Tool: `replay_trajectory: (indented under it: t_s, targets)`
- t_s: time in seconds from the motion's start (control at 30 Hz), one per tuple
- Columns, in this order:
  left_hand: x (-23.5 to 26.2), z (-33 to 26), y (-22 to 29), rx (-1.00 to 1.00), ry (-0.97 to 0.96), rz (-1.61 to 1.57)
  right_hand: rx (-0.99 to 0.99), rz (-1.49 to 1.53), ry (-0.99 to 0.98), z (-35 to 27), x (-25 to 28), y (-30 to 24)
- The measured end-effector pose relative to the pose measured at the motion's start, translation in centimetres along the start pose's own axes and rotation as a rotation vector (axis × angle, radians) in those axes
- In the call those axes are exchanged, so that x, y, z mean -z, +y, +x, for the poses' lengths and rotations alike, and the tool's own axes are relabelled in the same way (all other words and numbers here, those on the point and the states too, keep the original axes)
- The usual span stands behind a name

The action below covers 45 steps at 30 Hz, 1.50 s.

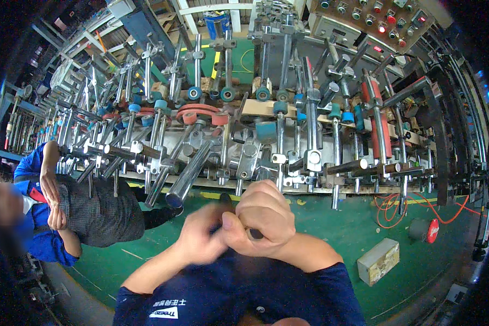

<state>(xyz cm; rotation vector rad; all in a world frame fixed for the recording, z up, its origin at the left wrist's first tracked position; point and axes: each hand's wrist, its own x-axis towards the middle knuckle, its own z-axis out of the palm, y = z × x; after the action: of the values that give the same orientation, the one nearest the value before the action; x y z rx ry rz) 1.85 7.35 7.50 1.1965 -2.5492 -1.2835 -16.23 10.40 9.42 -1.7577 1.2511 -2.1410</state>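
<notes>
Both hands are together in front of my chest, near the machine's front edge. My right hand [265, 214] is curled into a fist, and a small dark round end [254, 233] shows at its lower side. What that end belongs to is hidden in the fist. Touching it from the left is my left hand [204, 233], its fingers smeared by motion. Just beyond the hands stands a long machine with many steel rods, clamps and rollers. Closest to them are a steel clamp block [248, 158] and a thick chromed bar [193, 173].
At left a co-worker in blue [41, 206] stands with hands together by the machine. Right, on the green floor, are a grey block [378, 262], a red-and-black round object [425, 231] and an orange hose [388, 212]. A control panel [377, 20] is at the far right.
</notes>
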Motion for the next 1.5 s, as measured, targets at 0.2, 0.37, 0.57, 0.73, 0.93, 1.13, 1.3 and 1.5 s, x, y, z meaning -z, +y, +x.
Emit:
replay_trajectory:
  t_s: [0.2,0.37,0.57,0.73,0.93,1.13,1.3,1.5]
  targets:
    - [-3.6,9.3,-3.7,-0.139,0.117,-1.143,-0.024,-0.018,-0.033,0.0,0.6,-0.1]
    - [-0.6,13.7,-0.5,-0.033,-0.199,-1.192,-0.003,-0.024,-0.034,0.2,0.8,0.0]
    - [-2.1,15.8,-3.0,-0.145,-0.248,-1.106,0.018,-0.028,-0.016,-0.2,0.6,0.6]
    - [-1.7,15.3,-2.4,-0.083,-0.223,-1.064,0.004,-0.059,0.007,-0.7,0.7,1.3]
    - [-1.6,14.2,-1.2,-0.068,-0.177,-1.133,0.027,-0.102,0.023,-1.5,0.6,2.5]
    - [-4.5,14.5,-2.1,-0.133,-0.036,-1.233,0.052,-0.082,0.114,-1.7,0.6,3.7]
    - [-4.6,14.3,-1.6,-0.193,0.042,-1.126,0.042,-0.059,0.173,-2.4,0.5,4.4]
    - [-2.8,16.5,-3.6,-0.337,-0.144,-0.917,0.009,-0.062,0.17,-2.8,0.2,4.3]
